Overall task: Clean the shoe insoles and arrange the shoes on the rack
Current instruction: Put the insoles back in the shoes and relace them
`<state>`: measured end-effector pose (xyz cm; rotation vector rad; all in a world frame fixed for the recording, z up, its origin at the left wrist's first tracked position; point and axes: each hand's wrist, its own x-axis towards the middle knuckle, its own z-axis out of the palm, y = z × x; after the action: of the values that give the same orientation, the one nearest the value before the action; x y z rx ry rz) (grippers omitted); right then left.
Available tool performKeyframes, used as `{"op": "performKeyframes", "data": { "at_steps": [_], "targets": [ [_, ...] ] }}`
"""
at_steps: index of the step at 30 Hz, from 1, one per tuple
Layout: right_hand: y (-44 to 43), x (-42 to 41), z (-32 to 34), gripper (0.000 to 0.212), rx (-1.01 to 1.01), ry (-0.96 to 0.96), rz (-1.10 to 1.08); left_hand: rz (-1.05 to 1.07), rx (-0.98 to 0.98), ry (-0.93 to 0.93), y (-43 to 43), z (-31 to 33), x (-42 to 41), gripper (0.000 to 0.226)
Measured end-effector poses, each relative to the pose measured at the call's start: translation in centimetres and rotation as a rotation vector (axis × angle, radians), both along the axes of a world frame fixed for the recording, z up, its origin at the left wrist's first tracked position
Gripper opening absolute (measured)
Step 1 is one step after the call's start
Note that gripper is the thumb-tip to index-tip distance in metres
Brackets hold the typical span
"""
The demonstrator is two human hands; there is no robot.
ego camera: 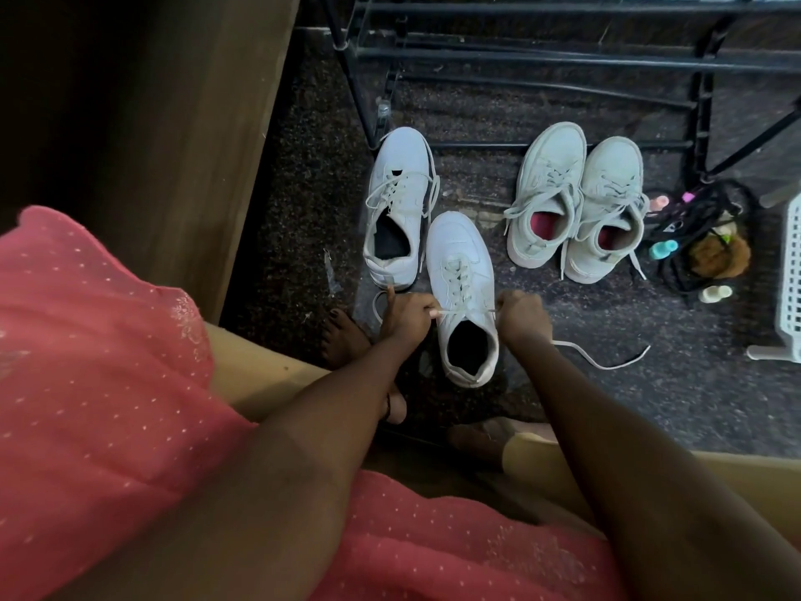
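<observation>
White sneaker (456,253) sits upright on the floor (650,409) directly between the two hands, toe pointing away from the person, dark opening toward them. Left hand (407,317) is curled, pinching the lace (463,312) at the shoe's left edge; one finger sticks out, and a lace loop runs round that hand's outer side. Right hand (522,317) is curled too, pinching the same lace at the right edge. The lace is taut across the top eyelets between both hands. The loose lace tail (607,364) trails on the floor to the right of the right hand.

The second white sneaker (396,188) is just beyond the left hand, touching or nearly touching the first, with its laces loose. A pair of grey sneakers (576,201) with pink insoles (547,223) is beyond and right of the right hand, side by side and touching. The black metal rack (520,58) is farther out, behind all four shoes.

Far right of the right hand is a black bag (693,227) with small bottles, then a white plastic basket (793,271). A bare foot (346,336) is just below the left hand. A wooden panel (195,123) is to its left.
</observation>
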<state>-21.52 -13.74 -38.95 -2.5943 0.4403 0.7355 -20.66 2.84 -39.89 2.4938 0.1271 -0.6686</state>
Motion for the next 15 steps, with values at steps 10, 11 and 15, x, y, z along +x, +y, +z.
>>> {"op": "performKeyframes", "data": {
  "at_steps": [10, 11, 15],
  "targets": [
    [-3.7, 0.7, 2.7, 0.020, 0.141, 0.258, 0.209, -0.198, 0.006, 0.210, 0.3, 1.0, 0.5, 0.021],
    [-4.3, 0.9, 3.0, 0.019, 0.266, 0.292, 0.156, -0.128, -0.060, 0.199, 0.3, 1.3, 0.6, 0.020],
    [-5.0, 1.3, 4.5, 0.022, 0.852, 0.247, -0.221, 0.272, -0.407, 0.200, -1.0, 3.0, 0.9, 0.026]
  ]
}}
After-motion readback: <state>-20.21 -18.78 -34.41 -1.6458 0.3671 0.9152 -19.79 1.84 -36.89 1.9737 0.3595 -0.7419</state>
